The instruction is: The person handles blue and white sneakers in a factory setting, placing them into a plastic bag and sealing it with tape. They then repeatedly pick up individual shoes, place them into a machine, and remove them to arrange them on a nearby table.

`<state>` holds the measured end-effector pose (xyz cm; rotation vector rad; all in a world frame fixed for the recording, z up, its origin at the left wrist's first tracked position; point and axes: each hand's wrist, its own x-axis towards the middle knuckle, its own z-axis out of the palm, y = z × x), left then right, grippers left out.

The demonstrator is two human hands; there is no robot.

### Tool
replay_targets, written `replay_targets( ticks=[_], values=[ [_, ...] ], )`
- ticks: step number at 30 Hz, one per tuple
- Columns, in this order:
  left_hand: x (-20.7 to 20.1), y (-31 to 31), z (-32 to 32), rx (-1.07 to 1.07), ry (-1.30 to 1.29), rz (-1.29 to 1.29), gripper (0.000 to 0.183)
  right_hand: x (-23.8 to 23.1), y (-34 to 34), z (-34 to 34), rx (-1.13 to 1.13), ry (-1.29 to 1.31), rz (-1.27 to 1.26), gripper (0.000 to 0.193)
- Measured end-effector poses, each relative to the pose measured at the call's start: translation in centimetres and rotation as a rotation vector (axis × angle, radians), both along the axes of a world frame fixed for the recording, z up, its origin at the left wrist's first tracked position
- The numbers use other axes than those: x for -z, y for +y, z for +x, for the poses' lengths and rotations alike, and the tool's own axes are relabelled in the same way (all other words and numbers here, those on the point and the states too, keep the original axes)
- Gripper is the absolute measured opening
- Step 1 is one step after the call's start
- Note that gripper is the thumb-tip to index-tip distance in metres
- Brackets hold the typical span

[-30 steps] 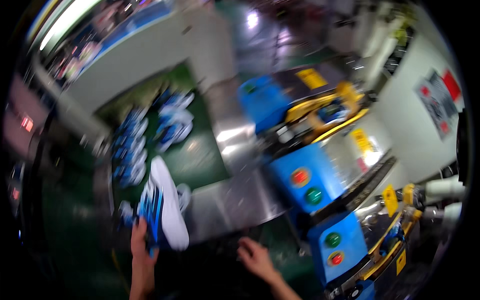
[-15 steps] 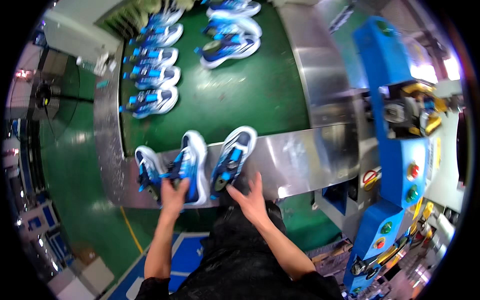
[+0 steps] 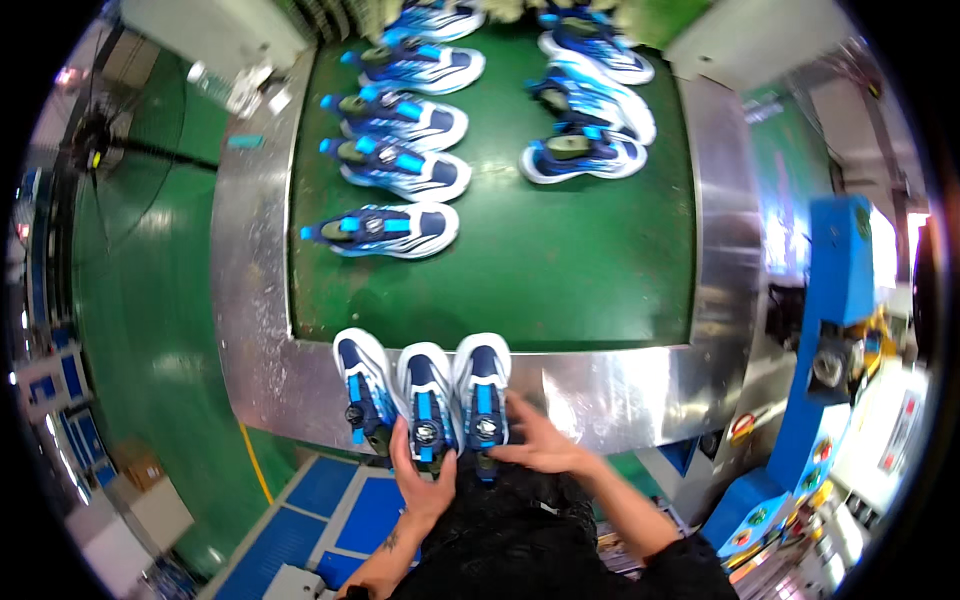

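Note:
Three blue-and-white sneakers with dial closures stand side by side on the metal ledge, toes pointing away from me. My left hand [image 3: 424, 484] is closed around the heel of the middle sneaker [image 3: 426, 372], thumb on one side and fingers on the other. At the heel of the right sneaker [image 3: 484, 365], my right hand [image 3: 540, 443] grips with its thumb behind and fingers along the right side. The left sneaker [image 3: 362, 358] leans slightly outward, close to my left fingers. Both heels are partly hidden by my hands.
Beyond the ledge [image 3: 620, 390] lies a green conveyor belt [image 3: 570, 270]. Several matching sneakers [image 3: 385, 230] line its left side, more [image 3: 585, 157] its right. A blue machine [image 3: 795, 370] with buttons stands at right; red-handled scissors [image 3: 742, 428] lie near it. A fan [image 3: 95, 140] is at left.
The view has swung, so the belt sits more centrally. The middle and right sneakers are now straight and close together. My right hand has closed in on the right sneaker's heel.

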<state>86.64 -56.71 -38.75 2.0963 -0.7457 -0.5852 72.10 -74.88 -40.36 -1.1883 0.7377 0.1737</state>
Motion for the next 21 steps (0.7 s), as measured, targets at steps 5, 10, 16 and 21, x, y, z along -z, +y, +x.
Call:
replay_targets(
  ticks=[5, 10, 16, 21],
  values=[
    [-0.6, -4.2, 6.6, -0.38, -0.267, 0.199, 0.074, -2.1, -14.0, 16.0, -0.03, -0.203, -0.842, 0.088],
    [4.5, 0.1, 8.0, -0.253, -0.27, 0.103, 0.039, 8.6, -13.3, 32.7, -0.369, -0.084, -1.109, 0.066],
    [2.2, 0.1, 11.0, -0.231, -0.186, 0.176, 0.052, -1.7, -14.1, 25.9, 0.083, -0.057, -0.591, 0.061],
    [-6.5, -4.2, 14.9, -0.187, 0.986, -0.29, 0.081, -15.6, -11.8, 7.8, 0.033, -0.29, -0.629, 0.064]
  ],
)
